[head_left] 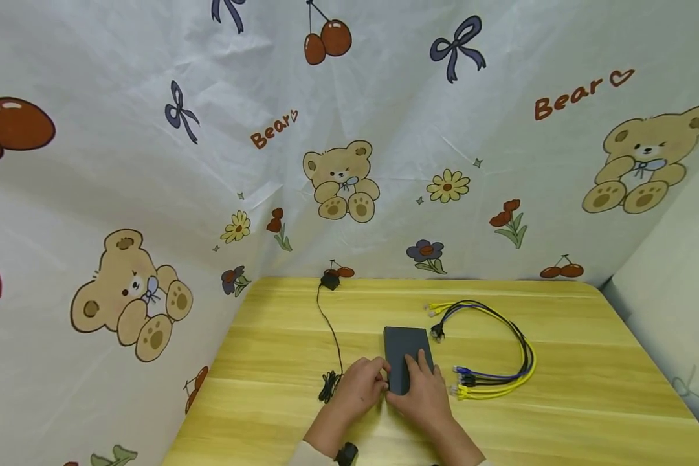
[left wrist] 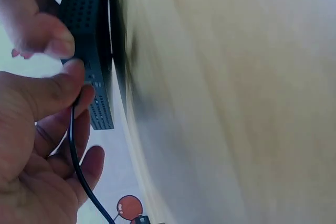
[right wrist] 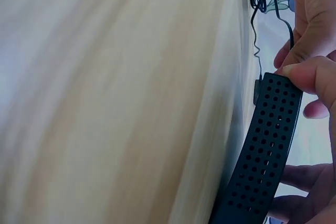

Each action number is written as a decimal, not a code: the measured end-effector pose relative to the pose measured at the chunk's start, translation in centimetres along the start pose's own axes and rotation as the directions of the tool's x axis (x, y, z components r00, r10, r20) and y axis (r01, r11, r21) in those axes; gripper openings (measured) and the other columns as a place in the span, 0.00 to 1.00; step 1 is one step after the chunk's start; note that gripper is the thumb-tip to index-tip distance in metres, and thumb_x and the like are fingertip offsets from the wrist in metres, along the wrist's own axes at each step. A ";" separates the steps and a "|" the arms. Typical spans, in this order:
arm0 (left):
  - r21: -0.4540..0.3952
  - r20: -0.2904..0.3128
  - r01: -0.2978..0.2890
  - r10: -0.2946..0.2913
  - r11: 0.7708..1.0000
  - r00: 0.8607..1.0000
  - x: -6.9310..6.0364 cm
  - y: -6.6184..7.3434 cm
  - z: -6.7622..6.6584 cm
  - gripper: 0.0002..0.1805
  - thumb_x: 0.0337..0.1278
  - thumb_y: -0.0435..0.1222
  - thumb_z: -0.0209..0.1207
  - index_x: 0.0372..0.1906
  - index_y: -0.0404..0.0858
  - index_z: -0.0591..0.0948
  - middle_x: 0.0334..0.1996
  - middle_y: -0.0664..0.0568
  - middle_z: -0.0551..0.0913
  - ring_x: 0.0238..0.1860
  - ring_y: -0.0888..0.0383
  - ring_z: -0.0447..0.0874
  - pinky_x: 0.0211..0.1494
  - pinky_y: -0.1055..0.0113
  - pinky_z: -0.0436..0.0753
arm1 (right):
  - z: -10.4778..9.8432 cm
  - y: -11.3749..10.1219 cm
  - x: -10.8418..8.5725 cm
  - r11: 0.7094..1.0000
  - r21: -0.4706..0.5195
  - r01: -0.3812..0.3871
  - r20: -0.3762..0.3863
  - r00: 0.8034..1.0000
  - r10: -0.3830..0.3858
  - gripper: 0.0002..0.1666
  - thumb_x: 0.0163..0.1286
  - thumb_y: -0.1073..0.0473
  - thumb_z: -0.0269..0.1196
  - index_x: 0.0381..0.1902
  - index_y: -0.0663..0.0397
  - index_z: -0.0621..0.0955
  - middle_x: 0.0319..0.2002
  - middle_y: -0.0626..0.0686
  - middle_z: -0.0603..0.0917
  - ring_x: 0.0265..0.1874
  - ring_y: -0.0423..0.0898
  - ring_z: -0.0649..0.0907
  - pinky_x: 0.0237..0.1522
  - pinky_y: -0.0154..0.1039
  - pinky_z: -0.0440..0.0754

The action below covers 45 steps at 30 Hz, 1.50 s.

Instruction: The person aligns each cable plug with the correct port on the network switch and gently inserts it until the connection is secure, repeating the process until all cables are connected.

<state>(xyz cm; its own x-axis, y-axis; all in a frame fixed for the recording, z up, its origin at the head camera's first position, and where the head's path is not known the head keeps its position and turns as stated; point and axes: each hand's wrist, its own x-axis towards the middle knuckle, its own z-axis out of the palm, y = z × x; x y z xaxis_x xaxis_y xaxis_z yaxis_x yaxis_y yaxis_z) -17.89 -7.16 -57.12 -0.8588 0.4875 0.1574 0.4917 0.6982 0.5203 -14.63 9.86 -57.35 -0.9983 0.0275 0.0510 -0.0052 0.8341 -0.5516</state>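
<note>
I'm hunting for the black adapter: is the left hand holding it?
No, the black adapter lies near the table's far edge, while the left hand pinches a cord at the dark box.

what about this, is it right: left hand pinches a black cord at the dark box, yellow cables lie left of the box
Not quite: in the head view, the yellow cables lie right of the dark box. The left hand does pinch a black cord.

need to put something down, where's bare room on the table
Bare yellow wood-grain tabletop lies right of the looped yellow, black and blue cables, and left of the thin black cord. Crowded: mid-table, where left hand and right hand meet at the flat dark rectangular box.
</note>
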 end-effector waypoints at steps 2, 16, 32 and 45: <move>-0.036 0.016 -0.006 0.007 0.999 1.000 0.1 -0.2 -0.1 0.10 0.58 0.37 0.68 0.44 0.49 0.83 0.30 0.65 0.81 0.35 0.69 0.75 0.37 0.72 0.77 | 0.0 0.0 0.1 1.000 0.007 -0.002 0.005 1.000 0.002 0.54 0.50 0.39 0.75 0.69 0.61 0.72 0.72 0.73 0.62 0.63 0.82 0.66 0.59 0.72 0.66; -0.113 0.164 0.023 -0.004 0.993 0.986 0.6 -0.6 -0.7 0.06 0.58 0.33 0.67 0.36 0.49 0.85 0.28 0.66 0.81 0.34 0.71 0.74 0.37 0.72 0.77 | -0.2 0.0 0.3 0.999 0.009 0.035 0.013 0.999 -0.035 0.60 0.45 0.40 0.79 0.70 0.66 0.70 0.71 0.73 0.63 0.64 0.81 0.65 0.61 0.70 0.66; 0.149 0.055 0.097 -0.106 0.984 0.993 -0.2 0.1 -0.5 0.03 0.64 0.44 0.63 0.41 0.56 0.82 0.41 0.63 0.78 0.46 0.57 0.74 0.46 0.51 0.75 | -1.7 0.8 -0.3 0.971 0.237 -0.035 0.168 0.986 -0.006 0.50 0.62 0.45 0.71 0.75 0.59 0.65 0.72 0.68 0.66 0.68 0.74 0.65 0.60 0.69 0.68; 0.158 0.258 0.069 -0.109 0.985 0.960 1.9 4.6 2.8 0.34 0.63 0.66 0.52 0.74 0.73 0.61 0.81 0.53 0.47 0.79 0.39 0.40 0.65 0.30 0.63 | -6.9 6.8 0.6 0.994 -0.080 0.078 -0.048 0.995 -0.082 0.24 0.67 0.63 0.65 0.60 0.63 0.80 0.52 0.66 0.84 0.40 0.60 0.86 0.38 0.54 0.82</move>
<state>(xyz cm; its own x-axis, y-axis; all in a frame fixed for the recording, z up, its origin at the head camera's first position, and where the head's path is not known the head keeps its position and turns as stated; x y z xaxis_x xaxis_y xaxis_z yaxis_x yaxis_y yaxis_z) -16.90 -1.53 -56.81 -0.8409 0.5272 -0.1221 0.4476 0.8044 0.3906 -14.84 19.32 -55.29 -0.9906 -0.0148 0.1360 -0.0786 0.8752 -0.4773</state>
